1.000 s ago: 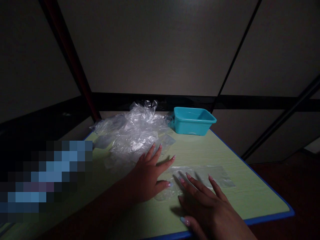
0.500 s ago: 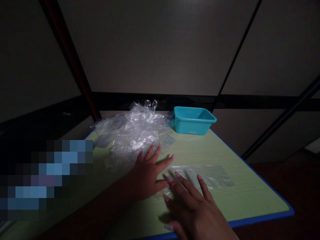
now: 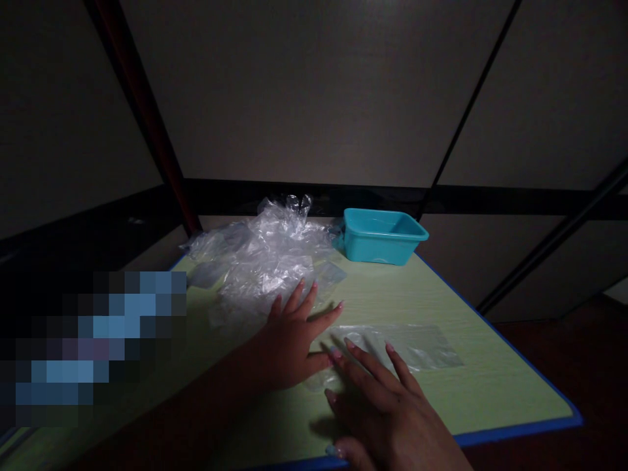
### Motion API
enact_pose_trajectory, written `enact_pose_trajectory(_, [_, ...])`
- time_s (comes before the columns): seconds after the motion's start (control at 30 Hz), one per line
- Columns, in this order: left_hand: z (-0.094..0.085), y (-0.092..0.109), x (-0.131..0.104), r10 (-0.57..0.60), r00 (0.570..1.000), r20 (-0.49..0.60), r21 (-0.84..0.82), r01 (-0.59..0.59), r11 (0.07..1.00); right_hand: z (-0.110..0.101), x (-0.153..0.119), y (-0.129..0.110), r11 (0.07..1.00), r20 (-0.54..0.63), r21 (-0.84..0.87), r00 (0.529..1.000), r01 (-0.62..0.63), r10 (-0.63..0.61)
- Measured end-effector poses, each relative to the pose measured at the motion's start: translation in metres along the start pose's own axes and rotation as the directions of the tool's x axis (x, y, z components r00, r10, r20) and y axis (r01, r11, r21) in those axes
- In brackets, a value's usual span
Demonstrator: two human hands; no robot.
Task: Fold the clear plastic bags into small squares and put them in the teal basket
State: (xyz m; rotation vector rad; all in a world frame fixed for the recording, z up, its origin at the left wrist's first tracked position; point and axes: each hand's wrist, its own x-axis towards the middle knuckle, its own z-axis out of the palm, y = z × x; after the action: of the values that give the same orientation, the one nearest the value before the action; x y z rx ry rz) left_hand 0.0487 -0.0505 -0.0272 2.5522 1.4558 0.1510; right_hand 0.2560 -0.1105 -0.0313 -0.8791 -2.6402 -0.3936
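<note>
A clear plastic bag [image 3: 422, 347] lies flat on the pale green table, stretching rightward from under my hands. My left hand [image 3: 294, 343] is spread, palm down, with its thumb by the bag's left part and its fingers near a heap of plastic. My right hand [image 3: 387, 405] hovers over or rests on the bag's near edge, fingers apart; I cannot tell whether it presses down. Neither hand grips anything. Beyond my left fingers sits the crumpled heap of clear plastic bags [image 3: 275, 252].
At the far edge a turquoise plastic basin [image 3: 380, 248] stands right of the heap. The green table [image 3: 510, 392] has a blue rim. A panelled wall [image 3: 314, 98] rises behind it. A blurred-out patch covers the left side.
Both hands keep almost the same spread pose over the bag. The whole view has shifted very slightly; the heap and the basin stay put on the table.
</note>
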Motion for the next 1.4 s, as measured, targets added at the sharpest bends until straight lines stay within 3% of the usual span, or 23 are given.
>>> enact_pose_trajectory(0.2, [0.001, 0.001, 0.001, -0.013, 1.000, -0.005, 0.012, 0.013, 1.000, 0.005, 0.009, -0.008, 1.000, 0.002, -0.008, 1.000, -0.014, 0.014])
enact_pose_trajectory(0.47, [0.002, 0.000, 0.001, -0.019, 1.000, 0.022, -0.008, 0.019, 1.000, 0.008, 0.000, -0.001, 0.998, 0.010, -0.047, 0.999, -0.045, 0.046])
enact_pose_trajectory(0.8, [0.001, 0.001, 0.002, -0.010, 1.000, 0.018, -0.031, 0.010, 0.999, 0.000, -0.001, 0.001, 0.994, -0.023, 0.112, 1.000, -0.017, 0.020])
enact_pose_trajectory(1.1, [-0.001, -0.001, 0.001, 0.025, 0.999, 0.022, -0.087, -0.023, 0.996, -0.001, -0.012, 0.005, 0.994, -0.015, -0.092, 0.998, -0.062, 0.061])
enact_pose_trajectory(1.27, [0.005, -0.003, 0.001, 0.098, 0.993, -0.065, -0.094, -0.104, 0.990, 0.005, -0.017, 0.010, 0.993, -0.003, -0.060, 0.995, -0.097, 0.097])
enact_pose_trajectory(1.4, [0.006, -0.002, 0.001, 0.093, 0.993, -0.067, -0.079, -0.098, 0.992, 0.004, -0.018, 0.009, 0.990, 0.006, -0.092, 0.995, -0.103, 0.104])
